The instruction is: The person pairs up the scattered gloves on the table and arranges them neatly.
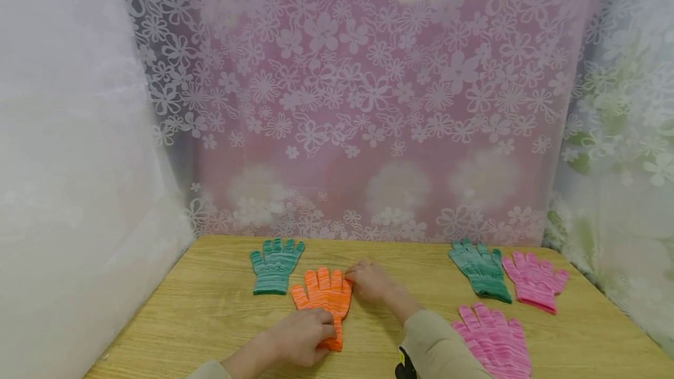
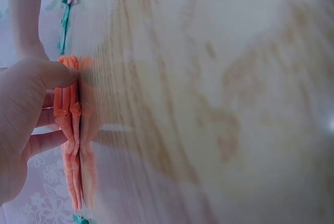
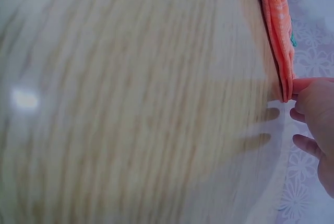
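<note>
An orange knit glove [image 1: 327,294] lies on the table, fingers pointing away, its cuff bunched narrow. My left hand [image 1: 302,335] grips that cuff; in the left wrist view the thumb [image 2: 62,75] presses on the bunched knit, with fingers on its other side. At the glove's rightmost finger, my right hand [image 1: 371,282] pinches the edge with its fingertips. The right wrist view shows this hand [image 3: 318,112] at the end of the orange fabric, its lower fingers bent and apart from it.
A green glove [image 1: 276,268] lies behind on the left. Toward the right are another green glove [image 1: 481,271], a pink glove [image 1: 536,281] and a second pink glove [image 1: 497,341] near the right sleeve [image 1: 442,347]. Flowered curtains [image 1: 368,104] surround the wooden table [image 1: 184,309].
</note>
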`<state>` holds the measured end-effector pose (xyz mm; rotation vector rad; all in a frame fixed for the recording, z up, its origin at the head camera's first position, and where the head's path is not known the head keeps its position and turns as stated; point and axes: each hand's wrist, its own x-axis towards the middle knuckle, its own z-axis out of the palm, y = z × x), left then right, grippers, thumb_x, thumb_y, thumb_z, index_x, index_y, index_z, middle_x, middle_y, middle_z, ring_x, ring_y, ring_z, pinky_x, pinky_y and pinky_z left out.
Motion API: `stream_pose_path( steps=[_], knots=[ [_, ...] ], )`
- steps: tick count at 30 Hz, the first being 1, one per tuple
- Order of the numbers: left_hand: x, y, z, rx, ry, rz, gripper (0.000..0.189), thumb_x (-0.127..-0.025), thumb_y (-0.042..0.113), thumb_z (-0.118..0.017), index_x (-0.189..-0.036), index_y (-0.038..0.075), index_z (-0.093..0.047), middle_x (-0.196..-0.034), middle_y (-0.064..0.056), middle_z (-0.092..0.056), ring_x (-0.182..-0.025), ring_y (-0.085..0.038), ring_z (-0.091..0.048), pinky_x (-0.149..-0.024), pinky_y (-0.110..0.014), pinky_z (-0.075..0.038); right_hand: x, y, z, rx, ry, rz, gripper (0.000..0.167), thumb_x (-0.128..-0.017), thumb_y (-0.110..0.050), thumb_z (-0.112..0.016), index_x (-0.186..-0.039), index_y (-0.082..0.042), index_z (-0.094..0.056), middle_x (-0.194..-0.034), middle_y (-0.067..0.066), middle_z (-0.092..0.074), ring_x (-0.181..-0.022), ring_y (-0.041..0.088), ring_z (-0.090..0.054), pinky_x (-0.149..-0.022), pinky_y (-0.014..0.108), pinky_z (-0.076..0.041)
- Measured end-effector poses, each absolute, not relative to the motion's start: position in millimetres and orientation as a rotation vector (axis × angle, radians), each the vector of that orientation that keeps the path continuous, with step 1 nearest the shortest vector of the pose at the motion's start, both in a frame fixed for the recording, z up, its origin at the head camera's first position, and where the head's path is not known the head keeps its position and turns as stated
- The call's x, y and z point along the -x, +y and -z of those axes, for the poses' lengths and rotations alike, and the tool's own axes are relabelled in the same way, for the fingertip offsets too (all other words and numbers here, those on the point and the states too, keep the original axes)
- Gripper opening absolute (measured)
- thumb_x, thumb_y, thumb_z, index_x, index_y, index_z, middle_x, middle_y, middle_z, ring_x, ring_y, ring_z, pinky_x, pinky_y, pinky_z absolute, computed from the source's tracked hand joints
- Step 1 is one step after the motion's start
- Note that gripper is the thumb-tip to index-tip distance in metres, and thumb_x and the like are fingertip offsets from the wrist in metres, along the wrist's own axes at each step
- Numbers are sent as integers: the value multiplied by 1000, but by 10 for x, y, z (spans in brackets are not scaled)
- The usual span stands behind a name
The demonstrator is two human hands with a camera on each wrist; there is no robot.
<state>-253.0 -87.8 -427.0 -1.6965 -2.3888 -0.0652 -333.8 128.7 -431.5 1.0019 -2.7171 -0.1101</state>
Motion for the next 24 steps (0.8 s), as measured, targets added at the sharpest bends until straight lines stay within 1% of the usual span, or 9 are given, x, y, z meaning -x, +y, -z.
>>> stream_pose_path(
  steps=[7, 12, 14, 19, 24],
  knots=[
    [2520, -874, 4262, 1690, -2385, 64, 8, -80, 21, -68, -87, 21, -64, -85, 11, -50, -72, 0, -43, -62, -11, -35, 3336, 1293, 4313, -1013, -2679, 113, 21, -90, -8, -55, -103, -13, -69, -110, 0, -63, -104, 22, -55, -83, 40, -45],
    [2510, -875, 4261, 1688, -2388, 79, 8, -80, 20, -68, -87, 21, -64, -85, 11, -51, -73, 0, -44, -64, -11, -35, 3321, 1315, 4293, -1105, -2567, 39, 17, -86, -7, -57, -93, -14, -71, -102, 0, -66, -97, 20, -57, -84, 38, -45],
    [2509, -876, 4265, 1688, -2386, 84, 8, -81, 20, -68, -87, 21, -64, -86, 11, -51, -73, 0, -45, -64, -11, -36, 3317, 1321, 4283, -1148, -2539, 36, 18, -85, -7, -57, -91, -15, -72, -100, -1, -66, -96, 19, -57, -84, 38, -45],
    [2513, -878, 4271, 1694, -2384, 89, 8, -81, 20, -68, -87, 20, -64, -87, 10, -52, -76, -1, -47, -67, -12, -37, 3295, 1323, 4251, -1193, -2581, 60, 21, -85, -7, -57, -95, -16, -73, -102, -1, -66, -97, 19, -58, -83, 38, -45],
    [2521, -882, 4272, 1700, -2381, 109, 8, -81, 20, -67, -88, 20, -64, -88, 10, -52, -75, 0, -46, -65, -11, -36, 3283, 1325, 4239, -1172, -2637, 40, 21, -85, -6, -57, -96, -15, -73, -104, -1, -66, -100, 21, -57, -86, 39, -44]
  ],
)
